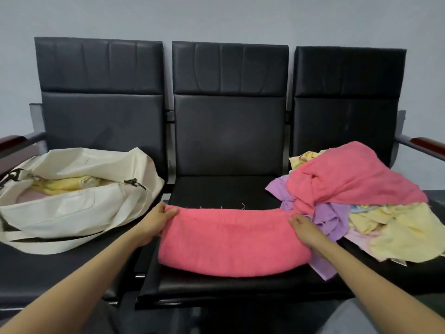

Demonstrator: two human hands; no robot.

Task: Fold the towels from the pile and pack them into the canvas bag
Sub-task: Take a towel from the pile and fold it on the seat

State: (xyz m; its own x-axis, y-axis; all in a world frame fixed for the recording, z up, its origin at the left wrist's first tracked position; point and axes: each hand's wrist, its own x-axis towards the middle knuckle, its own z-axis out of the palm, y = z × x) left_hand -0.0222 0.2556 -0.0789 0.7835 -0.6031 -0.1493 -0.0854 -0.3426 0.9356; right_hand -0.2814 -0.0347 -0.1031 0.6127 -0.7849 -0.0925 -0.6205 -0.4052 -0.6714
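Black padded bench seats (228, 285) against a grey wall, and on the middle one lies the pink towel (231, 242), part-folded, with the left hand (156, 220) pinching its far left corner and the right hand (304, 227) curled on its right end. Best bet now: match the edges squarely and smooth it flat before the next fold. Canvas bag (72, 208) gapes on the left seat, yellow cloth inside; the pile (361, 201) waits right.

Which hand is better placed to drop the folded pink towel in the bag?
Probably left: the left hand grips the towel end nearest the bag; the right hand holds the end by the pile.
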